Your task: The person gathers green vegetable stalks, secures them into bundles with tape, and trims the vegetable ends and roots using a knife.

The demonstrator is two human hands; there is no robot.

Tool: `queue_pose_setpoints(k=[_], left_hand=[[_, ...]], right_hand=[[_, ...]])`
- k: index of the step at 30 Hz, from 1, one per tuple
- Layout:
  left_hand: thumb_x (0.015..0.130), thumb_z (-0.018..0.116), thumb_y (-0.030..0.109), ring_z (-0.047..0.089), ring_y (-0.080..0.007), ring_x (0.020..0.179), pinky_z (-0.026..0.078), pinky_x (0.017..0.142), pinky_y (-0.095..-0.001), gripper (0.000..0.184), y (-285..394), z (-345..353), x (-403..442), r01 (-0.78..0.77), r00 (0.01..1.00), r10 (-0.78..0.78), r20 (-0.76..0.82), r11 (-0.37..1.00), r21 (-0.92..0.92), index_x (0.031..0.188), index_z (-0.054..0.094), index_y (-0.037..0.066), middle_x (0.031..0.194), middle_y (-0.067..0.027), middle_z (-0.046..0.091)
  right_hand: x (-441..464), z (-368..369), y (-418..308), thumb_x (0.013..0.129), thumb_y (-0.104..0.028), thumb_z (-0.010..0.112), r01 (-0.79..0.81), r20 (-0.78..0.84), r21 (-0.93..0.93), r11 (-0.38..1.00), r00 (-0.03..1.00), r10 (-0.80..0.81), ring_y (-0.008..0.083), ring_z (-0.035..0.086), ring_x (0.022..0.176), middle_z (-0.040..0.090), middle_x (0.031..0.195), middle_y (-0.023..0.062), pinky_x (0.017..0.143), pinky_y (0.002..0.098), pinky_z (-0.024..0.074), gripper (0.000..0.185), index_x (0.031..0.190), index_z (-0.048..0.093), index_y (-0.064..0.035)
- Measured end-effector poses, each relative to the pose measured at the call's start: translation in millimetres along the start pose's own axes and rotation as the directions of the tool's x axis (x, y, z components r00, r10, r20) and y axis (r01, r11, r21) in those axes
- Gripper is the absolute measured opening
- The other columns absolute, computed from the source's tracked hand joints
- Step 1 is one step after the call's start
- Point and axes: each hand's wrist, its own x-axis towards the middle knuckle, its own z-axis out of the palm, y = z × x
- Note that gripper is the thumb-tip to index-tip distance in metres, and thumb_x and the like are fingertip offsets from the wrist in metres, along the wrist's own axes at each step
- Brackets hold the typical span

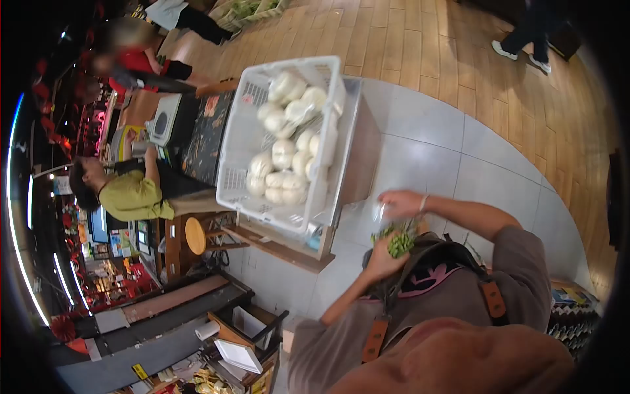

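My left hand (380, 261) is closed around a bunch of green vegetables (399, 243), held close in front of my apron (426, 276). My right hand (403, 203), with a light band at its wrist, is just beyond the greens. Its fingers are curled and slightly blurred beside a small pale, shiny thing (378, 210) whose kind I cannot make out. Ahead to the left stands a white plastic crate (231, 151) on a counter. Inside it lie several pale, rounded vegetables (283, 152), some apparently in clear wrap. Neither hand touches the crate.
A person in a green top (134, 194) stands left of the counter, near a round wooden stool (195, 235). Shelving and an open box (252, 325) are at lower left. Other people stand farther off. Grey tile (420, 157) meets wood flooring (420, 52).
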Motion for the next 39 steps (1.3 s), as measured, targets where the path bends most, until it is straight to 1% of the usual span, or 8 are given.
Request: queue_pose_setpoints(k=[3, 4, 7, 10, 20, 25, 32, 39], left_hand=[[0.069, 0.065, 0.009, 0.055, -0.0112, 0.062, 0.046, 0.058, -0.0287, 0.014, 53.6, -3.9, 69.1, -0.077, 0.989, 0.070, -0.127, 0.996, -0.055, 0.078, 0.057, 0.002, 0.069, -0.0037, 0.060], [0.071, 0.064, 0.007, 0.055, -0.0106, 0.059, 0.045, 0.054, -0.0269, 0.010, 68.1, -8.1, 93.5, -0.147, 0.968, 0.131, -0.214, 0.987, -0.061, 0.077, 0.057, 0.003, 0.070, -0.0044, 0.061], [0.072, 0.057, -0.005, 0.053, -0.0125, 0.052, 0.045, 0.047, -0.0246, 0.014, 100.3, -27.2, 166.7, -0.210, 0.940, 0.050, -0.336, 0.863, -0.460, 0.082, 0.051, 0.002, 0.081, -0.0150, 0.063], [0.072, 0.053, -0.009, 0.052, -0.0148, 0.050, 0.045, 0.045, -0.0256, 0.015, 135.1, -51.5, 233.6, -0.289, 0.918, 0.053, -0.393, 0.769, -0.571, 0.083, 0.047, 0.000, 0.098, -0.0204, 0.060], [0.074, 0.053, -0.012, 0.053, -0.0132, 0.053, 0.044, 0.047, -0.0242, 0.017, 226.9, -113.1, 470.2, -0.394, 0.906, 0.126, -0.405, 0.605, -0.692, 0.085, 0.047, -0.001, 0.111, -0.0187, 0.055], [0.077, 0.056, -0.008, 0.055, -0.0148, 0.053, 0.044, 0.047, -0.0255, 0.013, 246.9, -148.0, 582.2, -0.465, 0.860, 0.226, -0.458, 0.716, -0.521, 0.086, 0.048, -0.002, 0.100, -0.0171, 0.055], [0.080, 0.059, -0.004, 0.052, -0.0095, 0.057, 0.043, 0.049, -0.0230, 0.018, 254.7, -194.2, 720.5, -0.458, 0.717, 0.185, -0.672, 0.852, -0.254, 0.096, 0.051, -0.002, 0.094, -0.0093, 0.053], [0.071, 0.067, -0.003, 0.053, -0.0152, 0.078, 0.044, 0.070, -0.0260, 0.024, 277.4, -274.5, 819.5, -0.422, 0.313, 0.328, -0.891, 0.889, 0.179, 0.089, 0.052, 0.001, 0.094, -0.0098, 0.054]], right_hand=[[-44.2, -116.2, -13.5, 0.085, -0.015, 0.061, -0.321, -0.071, 0.576, 0.752, 0.897, 0.437, 0.0125, 0.050, 0.109, 0.052, 0.120, 0.0101, 0.090, 0.0310, 0.0435, 0.047, 0.127, 0.045, 0.0004], [-50.9, -139.5, -19.0, 0.084, -0.014, 0.061, -0.099, -0.239, 0.640, 0.762, 0.917, 0.320, 0.0132, 0.052, 0.106, 0.052, 0.121, 0.0100, 0.090, 0.0308, 0.0438, 0.044, 0.124, 0.048, -0.0007], [-46.5, -207.8, -34.7, 0.081, -0.009, 0.063, 0.374, -0.625, 0.472, 0.798, 0.780, 0.005, 0.0169, 0.045, 0.117, 0.039, 0.136, 0.0105, 0.097, 0.0314, 0.0391, 0.036, 0.114, 0.052, -0.0002], [-33.6, -271.8, -51.7, 0.078, -0.005, 0.064, 0.437, -0.658, 0.322, 0.840, 0.741, -0.133, 0.0187, 0.037, 0.125, 0.026, 0.143, 0.0112, 0.103, 0.0337, 0.0333, 0.032, 0.108, 0.053, -0.0003], [41.6, -474.7, -18.8, 0.078, 0.001, 0.062, 0.219, -0.691, 0.146, 0.965, 0.720, -0.059, 0.0162, 0.046, 0.117, 0.040, 0.133, 0.0108, 0.093, 0.0267, 0.0393, 0.032, 0.108, 0.053, -0.0024], [98.3, -572.0, 16.6, 0.083, -0.006, 0.064, 0.294, -0.637, 0.553, 0.780, 0.752, 0.169, 0.0102, 0.057, 0.095, 0.058, 0.103, 0.0032, 0.083, 0.0250, 0.0466, 0.030, 0.110, 0.053, 0.0002], [204.9, -711.0, 89.3, 0.079, -0.013, 0.070, 0.244, -0.583, 0.476, 0.845, 0.807, 0.096, 0.0069, 0.057, 0.086, 0.059, 0.094, 0.0040, 0.071, 0.0235, 0.0476, 0.031, 0.104, 0.058, 0.0008], [319.7, -811.6, 94.7, 0.073, -0.023, 0.074, 0.169, -0.518, 0.095, 0.981, 0.850, -0.096, 0.0136, 0.057, 0.074, 0.059, 0.089, 0.0061, 0.064, 0.0271, 0.0459, 0.033, 0.096, 0.062, -0.0025]])
